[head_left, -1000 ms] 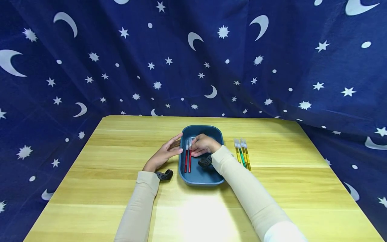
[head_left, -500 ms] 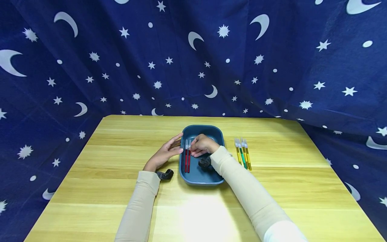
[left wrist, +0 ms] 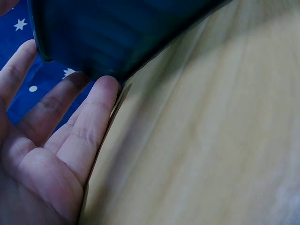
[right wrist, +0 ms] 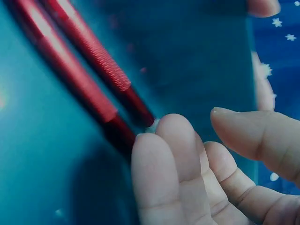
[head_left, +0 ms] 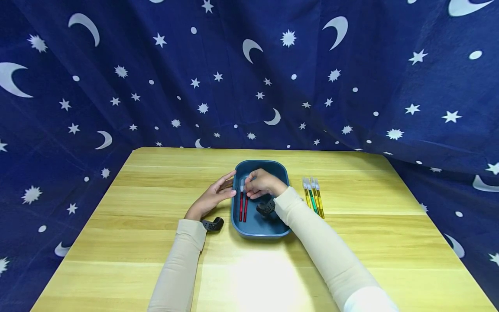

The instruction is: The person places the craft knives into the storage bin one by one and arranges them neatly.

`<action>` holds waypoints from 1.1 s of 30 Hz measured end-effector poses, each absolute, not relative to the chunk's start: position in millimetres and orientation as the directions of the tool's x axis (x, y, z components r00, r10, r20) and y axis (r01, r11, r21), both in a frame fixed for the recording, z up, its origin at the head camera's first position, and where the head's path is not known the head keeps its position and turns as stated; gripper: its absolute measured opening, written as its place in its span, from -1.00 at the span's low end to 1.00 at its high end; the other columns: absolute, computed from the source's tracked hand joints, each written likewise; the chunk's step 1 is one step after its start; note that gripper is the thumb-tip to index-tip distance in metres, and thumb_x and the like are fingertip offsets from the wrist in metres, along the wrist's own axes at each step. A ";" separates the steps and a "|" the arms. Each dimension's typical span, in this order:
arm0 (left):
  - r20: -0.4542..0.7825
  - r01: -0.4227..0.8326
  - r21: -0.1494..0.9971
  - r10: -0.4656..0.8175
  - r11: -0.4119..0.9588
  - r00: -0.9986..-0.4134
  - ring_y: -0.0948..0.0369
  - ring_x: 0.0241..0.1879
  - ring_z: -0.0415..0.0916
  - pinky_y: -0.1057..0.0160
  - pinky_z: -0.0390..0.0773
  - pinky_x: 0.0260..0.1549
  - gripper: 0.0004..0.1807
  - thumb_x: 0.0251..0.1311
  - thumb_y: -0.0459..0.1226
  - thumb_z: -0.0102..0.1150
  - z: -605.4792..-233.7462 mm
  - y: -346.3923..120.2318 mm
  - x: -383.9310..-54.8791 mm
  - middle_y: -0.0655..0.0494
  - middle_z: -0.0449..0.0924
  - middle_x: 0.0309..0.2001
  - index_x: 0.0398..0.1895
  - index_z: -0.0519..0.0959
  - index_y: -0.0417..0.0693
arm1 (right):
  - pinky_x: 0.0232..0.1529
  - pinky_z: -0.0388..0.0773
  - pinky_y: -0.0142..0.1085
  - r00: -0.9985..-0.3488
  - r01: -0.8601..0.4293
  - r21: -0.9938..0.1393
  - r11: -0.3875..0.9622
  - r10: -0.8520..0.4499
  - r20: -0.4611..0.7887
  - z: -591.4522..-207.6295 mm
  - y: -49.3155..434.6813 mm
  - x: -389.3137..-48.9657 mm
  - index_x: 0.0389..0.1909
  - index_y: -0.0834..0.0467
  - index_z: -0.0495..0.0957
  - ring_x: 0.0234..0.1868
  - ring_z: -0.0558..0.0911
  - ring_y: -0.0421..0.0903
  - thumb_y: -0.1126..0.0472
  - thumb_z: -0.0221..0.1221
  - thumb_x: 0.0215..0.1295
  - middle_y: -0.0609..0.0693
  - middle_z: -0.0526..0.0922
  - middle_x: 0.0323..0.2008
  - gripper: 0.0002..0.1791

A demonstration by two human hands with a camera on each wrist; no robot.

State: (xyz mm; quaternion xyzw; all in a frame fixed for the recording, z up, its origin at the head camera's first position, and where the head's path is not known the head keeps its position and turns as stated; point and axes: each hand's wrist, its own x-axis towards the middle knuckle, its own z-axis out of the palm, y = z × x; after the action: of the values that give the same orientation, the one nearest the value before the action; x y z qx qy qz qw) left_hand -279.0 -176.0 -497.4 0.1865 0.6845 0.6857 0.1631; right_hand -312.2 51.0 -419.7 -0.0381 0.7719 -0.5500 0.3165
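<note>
Left hand (head_left: 212, 198): flat on the pale wooden tabletop (head_left: 156, 190), straight fingers against the outer wall of the dark blue plastic tray (head_left: 260, 231), at its 9 o'clock.
Two red pens (head_left: 243, 207): side by side in the tray's left half.
Right hand (head_left: 263, 184): over the tray, curled fingertips (right wrist: 161, 154) touching the pens' far ends; grip cannot be told.
Yellow and green pens (head_left: 313, 198): on the tabletop at the tray's 3 o'clock.

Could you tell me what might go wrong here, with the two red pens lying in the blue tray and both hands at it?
1. The right hand touches the red pens only at their far tips, so one could roll or lie crooked.
2. The left hand merely rests straight fingers against the tray wall; a nudge could slide it.
3. The right sleeve passes close to the yellow and green pens and might scatter them.
</note>
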 end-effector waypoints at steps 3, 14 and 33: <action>0.031 0.035 0.999 0.480 -0.001 -0.877 -0.19 0.64 0.12 -0.20 0.28 0.54 -0.19 0.60 -0.38 0.11 -497.0 -175.7 -279.0 -0.27 0.10 0.68 0.80 0.04 0.05 | -0.25 0.79 -0.25 -0.792 0.259 -0.889 0.379 -0.443 -0.420 -413.5 53.6 -310.7 0.05 0.39 0.50 -0.47 0.67 -0.15 0.48 0.20 0.48 0.10 0.66 -0.38 -0.80; 0.009 0.013 1.000 0.476 0.004 -0.880 -0.22 0.63 0.13 -0.19 0.28 0.55 -0.19 0.61 -0.37 0.11 -497.7 -175.5 -279.1 -0.28 0.06 0.69 0.80 0.02 0.04 | 0.08 0.76 0.11 -0.788 0.043 -0.949 0.312 -0.573 -0.224 -399.1 68.4 -303.2 0.23 0.50 0.48 -0.22 0.78 0.11 0.42 0.18 0.55 0.41 0.72 -0.12 -0.66; 0.009 0.022 0.999 0.463 0.024 -0.886 -0.25 0.62 0.15 -0.23 0.28 0.54 -0.19 0.61 -0.35 0.13 -496.0 -175.1 -277.2 -0.28 0.08 0.69 0.80 0.03 0.05 | -0.02 0.76 -0.08 -0.729 -0.207 -0.929 0.307 -0.681 -0.063 -379.6 109.7 -279.9 0.36 0.49 0.43 0.04 0.71 0.41 0.38 0.17 0.58 0.35 0.71 -0.03 -0.56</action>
State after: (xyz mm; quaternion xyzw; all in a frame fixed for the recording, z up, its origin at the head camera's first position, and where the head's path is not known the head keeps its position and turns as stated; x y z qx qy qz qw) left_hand -277.2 -175.1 -496.0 0.1740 0.6969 0.6764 0.1628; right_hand -279.9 109.7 -379.6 -0.2866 0.7749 -0.5140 0.2305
